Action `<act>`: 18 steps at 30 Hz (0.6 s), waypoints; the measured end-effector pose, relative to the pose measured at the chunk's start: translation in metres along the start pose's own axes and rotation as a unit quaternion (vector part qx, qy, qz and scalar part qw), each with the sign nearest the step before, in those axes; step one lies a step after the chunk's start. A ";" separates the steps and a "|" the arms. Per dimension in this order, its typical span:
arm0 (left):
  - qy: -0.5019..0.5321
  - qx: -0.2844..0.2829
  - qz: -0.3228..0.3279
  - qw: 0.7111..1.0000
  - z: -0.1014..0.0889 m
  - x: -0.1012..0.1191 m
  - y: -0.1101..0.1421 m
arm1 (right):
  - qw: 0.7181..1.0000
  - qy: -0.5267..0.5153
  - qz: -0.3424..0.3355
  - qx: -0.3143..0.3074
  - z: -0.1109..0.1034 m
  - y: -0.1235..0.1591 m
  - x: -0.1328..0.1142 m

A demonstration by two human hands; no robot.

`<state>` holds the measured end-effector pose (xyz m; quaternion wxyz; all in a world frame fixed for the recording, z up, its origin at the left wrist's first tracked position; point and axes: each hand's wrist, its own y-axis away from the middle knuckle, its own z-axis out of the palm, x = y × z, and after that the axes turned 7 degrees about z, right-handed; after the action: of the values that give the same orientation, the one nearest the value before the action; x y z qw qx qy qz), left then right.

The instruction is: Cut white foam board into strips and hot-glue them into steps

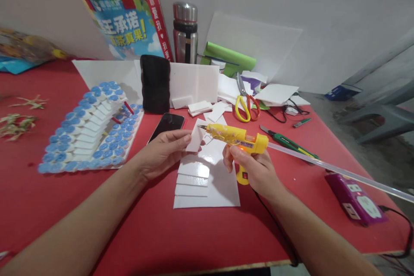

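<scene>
My left hand pinches a small white foam board piece between thumb and fingers. In my right hand is a yellow hot glue gun, its metal tip pointing left at the piece's upper edge. A long clear glue stick sticks out of the gun's back. Below both hands lies a white board with several overlapping strips layered like steps along its left side. Whether the tip touches the held piece, I cannot tell.
A model staircase edged with blue-topped pieces stands left. Behind are a black phone, loose white strips, scissors and a steel thermos. A green utility knife and a purple power strip with a cord lie right.
</scene>
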<state>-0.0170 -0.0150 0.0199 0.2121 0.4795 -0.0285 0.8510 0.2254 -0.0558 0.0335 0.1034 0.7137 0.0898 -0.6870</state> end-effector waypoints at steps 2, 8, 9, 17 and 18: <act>0.004 0.003 0.001 1.000 0.001 0.000 0.000 | 1.000 0.008 -0.002 -0.002 0.000 0.000 0.000; 0.012 0.012 0.004 1.000 0.000 0.001 0.000 | 1.000 0.030 0.008 -0.003 0.000 0.001 0.000; 0.012 0.011 0.008 1.000 0.000 0.001 0.000 | 0.999 0.033 0.009 -0.004 0.000 0.001 0.000; 0.015 0.011 0.013 1.000 0.000 0.002 -0.001 | 0.998 0.058 0.019 -0.009 0.003 0.002 -0.002; 0.016 0.013 0.011 1.000 0.000 0.002 -0.001 | 0.998 0.061 0.021 -0.011 0.003 0.003 -0.002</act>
<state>-0.0173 -0.0136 0.0212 0.1968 0.4687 -0.0189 0.8610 0.2235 -0.0592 0.0350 0.1200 0.7546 0.0883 -0.6390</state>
